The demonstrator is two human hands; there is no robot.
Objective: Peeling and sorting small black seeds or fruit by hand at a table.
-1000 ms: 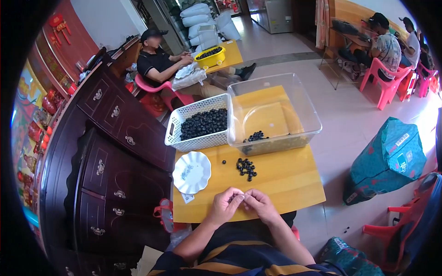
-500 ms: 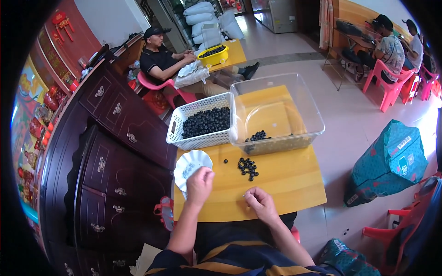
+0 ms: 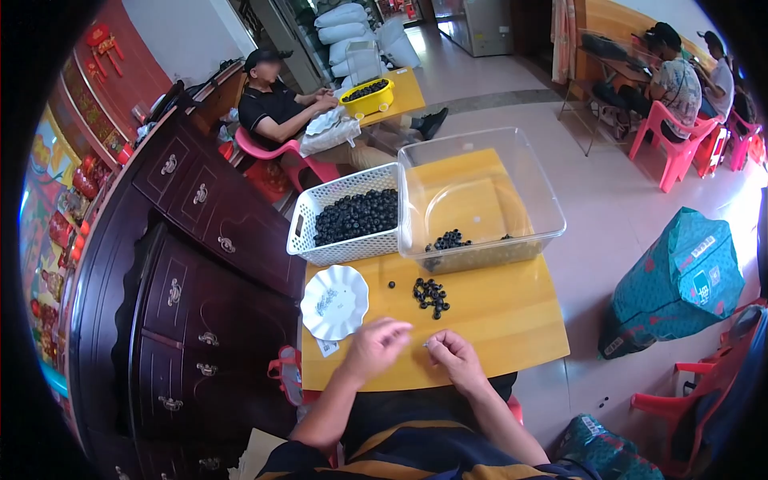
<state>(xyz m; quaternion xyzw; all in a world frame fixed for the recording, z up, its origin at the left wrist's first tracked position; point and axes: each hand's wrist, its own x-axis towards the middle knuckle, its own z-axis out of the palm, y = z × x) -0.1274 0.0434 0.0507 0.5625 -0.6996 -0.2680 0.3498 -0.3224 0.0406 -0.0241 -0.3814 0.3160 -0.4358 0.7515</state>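
Above the front of the yellow table (image 3: pixel 512 336), my left hand (image 3: pixel 378 350) is closed in a pinch; whatever it may hold is too small to make out. Just to its right, the thumb and finger of my right hand (image 3: pixel 458 360) pinch a tiny light-coloured piece whose kind I cannot tell. Beyond my left hand lies a white scalloped dish (image 3: pixel 348 302) with small silvery bits in it. A loose pile of small black round parts (image 3: pixel 432 296) sits ahead of my hands, and a single black part (image 3: pixel 392 285) lies to the left of that pile.
At the table's back stand a white perforated basket (image 3: pixel 300 232) full of black parts and a clear plastic bin (image 3: pixel 524 192) with some inside. Dark drawers (image 3: pixel 208 280) flank the left. A teal bag (image 3: pixel 672 280) stands right. A seated person (image 3: pixel 276 104) works beyond.
My left hand has moved from over the white dish rightward and nearer, close to my right hand. The dish is now uncovered. My right hand has stayed nearly still.
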